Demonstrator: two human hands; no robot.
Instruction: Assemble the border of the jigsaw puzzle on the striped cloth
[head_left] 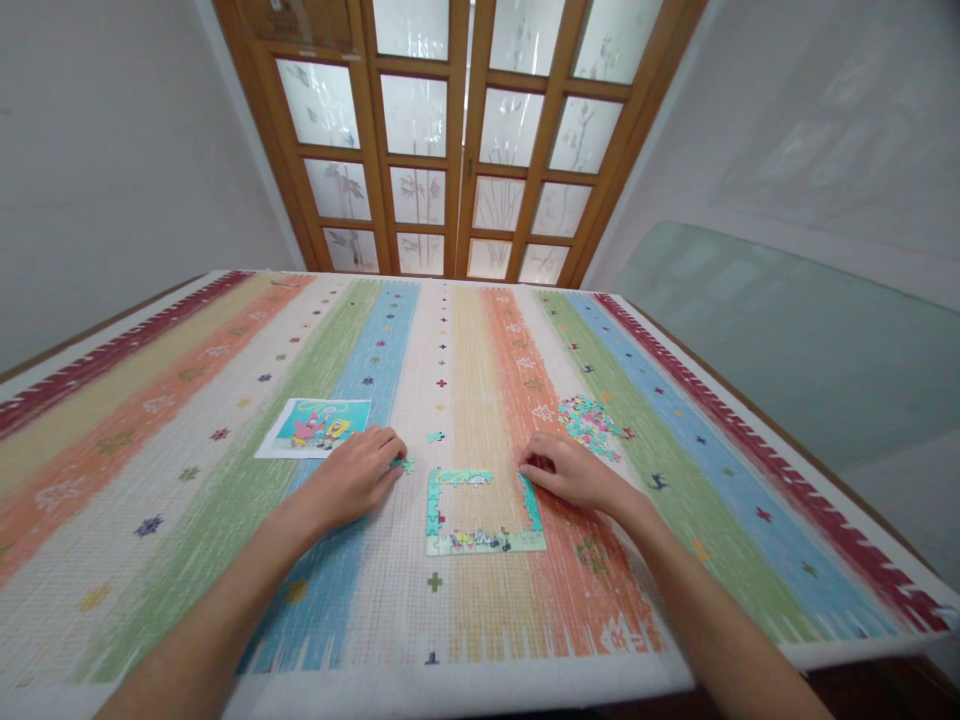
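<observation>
A partly joined jigsaw puzzle (487,542) lies flat in front of me, its border pieces forming a frame with a gap at the top right. My left hand (366,470) is closed to the left of it, fingertips on teal puzzle pieces (406,464). At the upper end of the frame's right side, my right hand (562,470) pinches a border piece; the fingers partly hide it. A loose teal piece (436,437) rests above the frame. The cartoon reference picture (319,425) lies beyond my left hand, its lower right edge covered by that hand.
A heap of loose puzzle pieces (589,420) sits just beyond my right hand. The striped tablecloth (187,500) covers the table. Wooden doors with glass panes (457,150) stand behind the far edge, and a pale glass panel (787,330) leans at the right wall.
</observation>
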